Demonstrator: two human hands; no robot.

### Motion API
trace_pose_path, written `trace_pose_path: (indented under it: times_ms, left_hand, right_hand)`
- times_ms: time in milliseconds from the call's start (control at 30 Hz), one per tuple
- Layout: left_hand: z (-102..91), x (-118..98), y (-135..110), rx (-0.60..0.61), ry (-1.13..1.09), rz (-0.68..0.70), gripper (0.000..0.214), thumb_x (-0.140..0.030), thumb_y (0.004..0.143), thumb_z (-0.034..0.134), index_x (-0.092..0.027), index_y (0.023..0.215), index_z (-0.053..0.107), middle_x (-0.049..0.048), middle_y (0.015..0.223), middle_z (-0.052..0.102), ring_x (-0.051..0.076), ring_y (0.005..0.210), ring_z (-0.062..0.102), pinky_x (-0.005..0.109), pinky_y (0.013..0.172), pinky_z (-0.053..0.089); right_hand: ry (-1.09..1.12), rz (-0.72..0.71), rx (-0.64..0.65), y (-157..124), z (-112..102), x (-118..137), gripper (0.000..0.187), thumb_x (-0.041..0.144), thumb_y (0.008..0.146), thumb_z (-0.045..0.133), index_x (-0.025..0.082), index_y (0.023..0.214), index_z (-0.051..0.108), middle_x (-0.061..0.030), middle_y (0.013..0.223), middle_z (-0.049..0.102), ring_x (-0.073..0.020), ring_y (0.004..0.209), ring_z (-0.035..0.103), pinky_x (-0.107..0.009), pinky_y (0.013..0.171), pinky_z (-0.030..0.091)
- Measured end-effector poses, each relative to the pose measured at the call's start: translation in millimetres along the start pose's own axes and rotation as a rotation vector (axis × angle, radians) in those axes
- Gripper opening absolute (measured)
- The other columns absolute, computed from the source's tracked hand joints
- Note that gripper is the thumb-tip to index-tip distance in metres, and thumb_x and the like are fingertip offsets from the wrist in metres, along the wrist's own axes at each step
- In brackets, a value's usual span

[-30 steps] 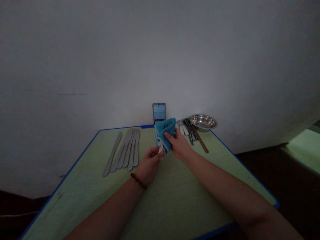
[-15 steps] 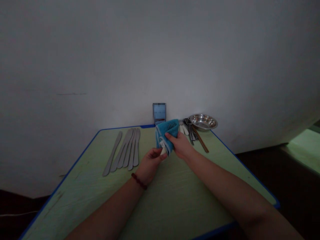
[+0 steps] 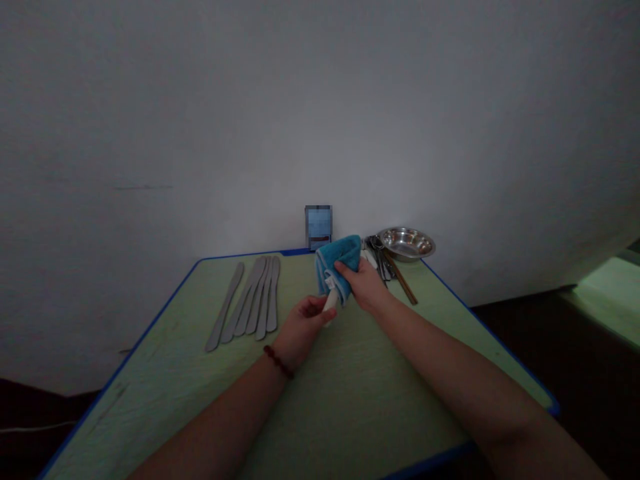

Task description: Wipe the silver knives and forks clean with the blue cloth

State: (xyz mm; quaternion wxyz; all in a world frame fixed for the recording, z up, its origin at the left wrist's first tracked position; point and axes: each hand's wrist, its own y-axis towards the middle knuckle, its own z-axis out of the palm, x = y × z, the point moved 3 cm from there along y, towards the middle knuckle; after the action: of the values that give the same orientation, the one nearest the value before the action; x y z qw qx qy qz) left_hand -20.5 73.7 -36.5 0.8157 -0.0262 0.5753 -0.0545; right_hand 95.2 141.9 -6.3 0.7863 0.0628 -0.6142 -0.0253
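My left hand (image 3: pixel 307 320) is closed on the white handle (image 3: pixel 331 301) of a utensil; its far end is hidden in the cloth, so I cannot tell its kind. A folded blue cloth (image 3: pixel 334 259) is wrapped round that end, gripped by my right hand (image 3: pixel 364 283) with the thumb on top. Left of my hands, several grey table knives (image 3: pixel 257 303) lie side by side. Beyond my right hand are white-handled utensils (image 3: pixel 370 259), metal spoons (image 3: pixel 378 244) and wooden chopsticks (image 3: pixel 404 283), partly covered by the hand and cloth.
A shiny steel bowl (image 3: pixel 408 243) sits at the table's back right corner. Against the wall (image 3: pixel 320 120) stands a device with a blurred screen (image 3: pixel 319 227). The pale green table (image 3: pixel 320 407) has a blue edge (image 3: pixel 505 353).
My right hand and the cloth have shifted slightly up and right along the utensil, baring more of its white handle. The left hand has hardly moved.
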Motion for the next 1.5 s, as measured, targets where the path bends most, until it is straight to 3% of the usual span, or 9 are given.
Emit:
trace_pose_path:
  times_ms: [300,633,1000,1500]
  left_hand:
    - [0.7,1,-1,0.03,0.112,-0.004,0.026,-0.021,0.05,0.07,-0.016,0.065,0.049,-0.0042,0.061,0.057,0.007,0.053,0.049,0.02,0.051,0.035]
    - [5.6,-2,-4,0.106,0.053,-0.085,0.025,-0.026,0.055,0.068,-0.014,0.075,0.06,0.0,0.065,0.06,0.008,0.055,0.05,0.022,0.054,0.035]
    - [3.1,-1,-4,0.159,0.081,-0.071,0.023,-0.025,0.058,0.067,-0.015,0.078,0.064,-0.0008,0.065,0.061,0.007,0.053,0.049,0.02,0.052,0.034]
    - [2.6,-1,-4,0.125,0.12,-0.064,0.021,-0.027,0.056,0.068,-0.015,0.072,0.062,-0.0021,0.059,0.058,0.007,0.049,0.047,0.02,0.05,0.034]
  right_hand:
    - [-0.066,-0.02,0.03,-1,-1,5,0.024,0.034,0.06,0.061,0.018,0.077,0.056,-0.0019,0.075,0.064,-0.0136,0.065,0.058,-0.03,0.066,0.046]
    - [-0.06,0.009,0.08,-2,1,6,0.023,0.034,0.059,0.062,0.019,0.076,0.059,-0.001,0.072,0.064,-0.0134,0.063,0.057,-0.031,0.066,0.046]
    - [-0.032,0.046,0.079,-2,0,11,0.02,0.032,0.058,0.062,0.017,0.072,0.058,-0.0003,0.069,0.062,-0.0121,0.059,0.056,-0.03,0.063,0.045]
    - [-0.145,-0.02,0.021,4,-7,6,0.021,0.035,0.061,0.059,0.019,0.074,0.057,-0.0004,0.072,0.062,-0.0119,0.062,0.054,-0.027,0.063,0.044]
